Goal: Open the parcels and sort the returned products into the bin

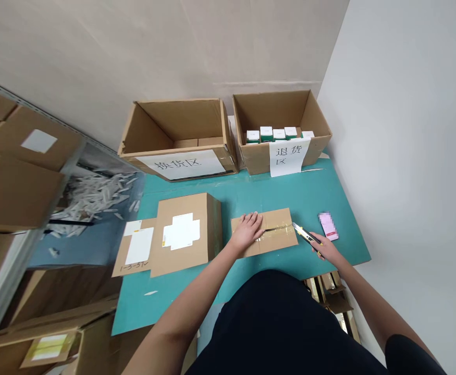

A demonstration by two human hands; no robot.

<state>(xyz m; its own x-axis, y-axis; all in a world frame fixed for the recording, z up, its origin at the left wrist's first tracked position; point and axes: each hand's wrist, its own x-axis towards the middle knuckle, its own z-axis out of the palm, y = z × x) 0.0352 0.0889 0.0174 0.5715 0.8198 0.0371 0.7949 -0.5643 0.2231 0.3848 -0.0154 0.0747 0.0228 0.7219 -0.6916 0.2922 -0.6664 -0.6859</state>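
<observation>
Nearest the body, the left hand (pixel 247 232) lies flat, fingers spread and grasping nothing, on the left part of a small carton (pixel 276 242). The right hand (pixel 323 247) has its fingers closed around a utility knife (pixel 306 236), whose tip meets the carton's right end by the taped seam (pixel 280 229). Good cutting here calls for a shallow blade, light, even strokes along the seam, and firm left-hand pressure with the thumb out of the blade's line. The carton rests on the green surface (pixel 259 187), left of a phone (pixel 328 226); beyond stand two open boxes (pixel 190 114) (pixel 255 156).
</observation>
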